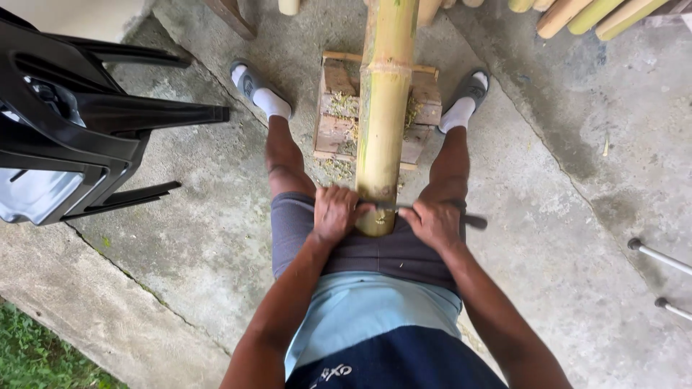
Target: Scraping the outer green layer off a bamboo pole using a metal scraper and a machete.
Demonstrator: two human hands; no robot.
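Concrete floor (577, 180) underfoot, grey and stained, cracked at the left, with a strip of grass (36, 360) at the lower left corner. Black plastic chairs (72, 122) stacked and tipped at the left. Thick bamboo pole (384, 108), yellow-green, laid lengthwise between the legs, its near cut end at the lap between both hands, its middle resting on a small wooden pallet block (339, 108) littered with pale shavings. More bamboo poles (591, 14) lying at the top right. Two thin metal rods (659, 256) with dark tips at the right edge. Grey shoes and white socks planted either side of the block. Left hand (334, 214) pressed against the left side of the pole's near end, fingers curled shut on one end of a dark metal blade (404, 209). Right hand (435, 223) closed around the same blade on the other side, its dark handle end (476, 221) sticking out past the knuckles. Blade set crosswise on the cut end of the pole, touching it; depth of the bite impossible to tell.
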